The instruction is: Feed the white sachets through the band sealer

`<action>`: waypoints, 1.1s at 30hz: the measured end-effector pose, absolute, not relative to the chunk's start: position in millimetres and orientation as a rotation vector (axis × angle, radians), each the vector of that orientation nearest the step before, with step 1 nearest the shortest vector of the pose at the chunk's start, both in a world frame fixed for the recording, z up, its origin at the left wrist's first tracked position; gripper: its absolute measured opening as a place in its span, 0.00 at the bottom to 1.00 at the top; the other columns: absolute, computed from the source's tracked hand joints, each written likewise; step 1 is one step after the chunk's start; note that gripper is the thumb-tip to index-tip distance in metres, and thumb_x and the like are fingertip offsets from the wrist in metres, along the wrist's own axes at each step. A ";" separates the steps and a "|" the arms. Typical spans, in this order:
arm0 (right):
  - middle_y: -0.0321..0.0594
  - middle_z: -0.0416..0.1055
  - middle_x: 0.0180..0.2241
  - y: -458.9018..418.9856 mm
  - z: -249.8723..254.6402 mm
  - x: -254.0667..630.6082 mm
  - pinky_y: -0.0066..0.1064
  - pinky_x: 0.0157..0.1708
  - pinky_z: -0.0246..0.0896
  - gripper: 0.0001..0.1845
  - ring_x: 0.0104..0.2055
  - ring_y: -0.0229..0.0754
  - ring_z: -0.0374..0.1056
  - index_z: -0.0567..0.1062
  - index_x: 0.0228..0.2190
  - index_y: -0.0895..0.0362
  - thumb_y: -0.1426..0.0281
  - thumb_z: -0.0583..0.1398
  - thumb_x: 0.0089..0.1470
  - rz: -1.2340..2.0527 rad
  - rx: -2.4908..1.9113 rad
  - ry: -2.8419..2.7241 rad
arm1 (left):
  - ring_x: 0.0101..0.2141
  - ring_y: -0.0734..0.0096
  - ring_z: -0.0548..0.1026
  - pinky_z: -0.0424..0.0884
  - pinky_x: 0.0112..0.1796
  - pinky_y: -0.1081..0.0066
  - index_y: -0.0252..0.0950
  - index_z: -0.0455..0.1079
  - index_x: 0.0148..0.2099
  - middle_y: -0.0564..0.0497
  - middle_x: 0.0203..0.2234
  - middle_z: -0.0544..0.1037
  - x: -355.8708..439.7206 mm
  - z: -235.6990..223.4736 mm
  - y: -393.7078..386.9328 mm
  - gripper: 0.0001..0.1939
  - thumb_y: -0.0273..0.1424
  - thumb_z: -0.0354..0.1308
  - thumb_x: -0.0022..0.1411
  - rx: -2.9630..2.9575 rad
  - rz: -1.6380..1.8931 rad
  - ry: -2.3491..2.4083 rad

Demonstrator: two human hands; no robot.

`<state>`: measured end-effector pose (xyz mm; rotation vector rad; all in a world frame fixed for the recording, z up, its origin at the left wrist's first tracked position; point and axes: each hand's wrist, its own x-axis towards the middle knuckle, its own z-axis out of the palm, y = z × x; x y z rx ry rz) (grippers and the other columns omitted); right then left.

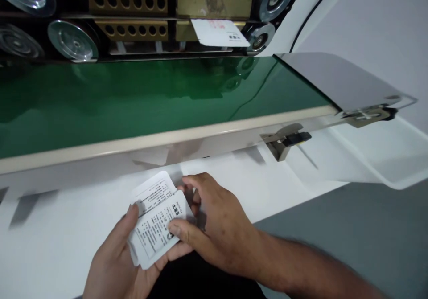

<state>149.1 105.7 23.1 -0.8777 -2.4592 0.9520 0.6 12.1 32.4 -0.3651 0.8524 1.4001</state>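
Observation:
White printed bags or cards with rounded corners (157, 239) lie fanned and overlapping between both hands, below the front edge of the machine. My left hand (117, 254) supports them from beneath, its thumb pressed on their left side. My right hand (214, 219) pinches the top one at its right side, thumb on the printed face and fingers behind. Black characters and small lines of text cover the faces that show. How many pieces there are I cannot tell. Another white printed piece (220, 34) with red print sticks out of the machine, between its brass blocks.
Ahead runs a green conveyor belt (160, 98) with a pale front rail. Behind it are metal wheels (73, 40) and brass blocks with holes (129, 0). A latch (284, 143) juts from the front panel. At the right end a metal plate (337, 78) adjoins a white tray (394, 156).

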 end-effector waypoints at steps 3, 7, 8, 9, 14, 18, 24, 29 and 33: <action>0.55 0.59 0.55 106.7 20.8 149.1 0.45 0.54 0.63 0.32 0.57 0.53 0.57 0.59 0.55 0.65 0.62 0.62 0.55 0.739 -0.686 -2.475 | 0.40 0.51 0.81 0.79 0.38 0.53 0.34 0.75 0.49 0.37 0.41 0.82 -0.1 29.4 12.7 0.14 0.30 0.53 0.65 -0.414 1.391 0.897; 0.57 0.53 0.59 109.0 23.3 145.2 0.49 0.64 0.47 0.33 0.64 0.57 0.46 0.62 0.54 0.66 0.58 0.63 0.55 0.622 -0.452 -2.633 | 0.33 0.64 0.81 0.79 0.32 0.70 0.35 0.76 0.48 0.45 0.36 0.83 -3.9 16.6 11.7 0.13 0.27 0.61 0.61 -0.436 1.377 0.760; 0.57 0.54 0.59 110.0 24.9 144.8 0.49 0.65 0.45 0.31 0.65 0.56 0.45 0.63 0.54 0.65 0.59 0.63 0.55 0.626 -0.417 -2.665 | 0.33 0.65 0.80 0.78 0.30 0.72 0.36 0.76 0.49 0.46 0.36 0.83 -4.4 13.2 11.6 0.13 0.27 0.60 0.61 -0.420 1.382 0.718; 0.56 0.55 0.59 111.3 27.1 145.0 0.49 0.66 0.43 0.28 0.65 0.55 0.44 0.64 0.53 0.65 0.62 0.63 0.56 0.645 -0.400 -2.683 | 0.34 0.64 0.80 0.77 0.29 0.73 0.37 0.75 0.50 0.46 0.37 0.82 -4.4 10.5 11.6 0.14 0.27 0.60 0.62 -0.405 1.392 0.688; 0.50 0.61 0.51 124.4 45.2 157.0 0.41 0.62 0.53 0.09 0.59 0.46 0.54 0.67 0.40 0.60 0.78 0.57 0.55 0.967 -0.433 -2.541 | 0.36 0.65 0.80 0.78 0.37 0.67 0.43 0.68 0.57 0.49 0.38 0.81 1.9 10.8 15.3 0.19 0.28 0.57 0.65 -0.342 1.460 0.768; 0.43 0.62 0.46 136.0 59.8 169.6 0.35 0.53 0.64 0.13 0.55 0.42 0.61 0.65 0.35 0.55 0.83 0.55 0.50 1.256 -0.240 -2.393 | 0.45 0.53 0.78 0.77 0.45 0.57 0.44 0.62 0.62 0.46 0.44 0.81 5.3 16.9 17.8 0.24 0.30 0.57 0.65 -0.329 1.409 0.871; 0.39 0.48 0.60 136.6 59.0 181.0 0.39 0.55 0.62 0.16 0.63 0.51 0.50 0.67 0.35 0.53 0.82 0.57 0.45 1.188 -0.174 -2.268 | 0.52 0.46 0.74 0.74 0.49 0.47 0.41 0.57 0.65 0.42 0.49 0.79 6.3 22.2 20.3 0.26 0.31 0.55 0.66 -0.295 1.434 0.921; 0.34 0.44 0.62 136.0 46.2 181.0 0.49 0.63 0.47 0.13 0.66 0.51 0.42 0.69 0.35 0.52 0.82 0.56 0.51 1.113 -0.307 -2.402 | 0.45 0.46 0.79 0.74 0.46 0.41 0.39 0.55 0.65 0.39 0.45 0.81 8.2 31.4 24.0 0.26 0.29 0.54 0.67 -0.260 1.368 1.059; 0.38 0.48 0.60 137.2 38.5 174.8 0.45 0.58 0.57 0.11 0.62 0.49 0.52 0.69 0.35 0.53 0.80 0.55 0.53 1.120 -0.337 -2.475 | 0.38 0.49 0.81 0.78 0.36 0.45 0.35 0.55 0.64 0.36 0.42 0.82 9.3 37.9 24.9 0.24 0.29 0.51 0.68 -0.279 1.333 1.037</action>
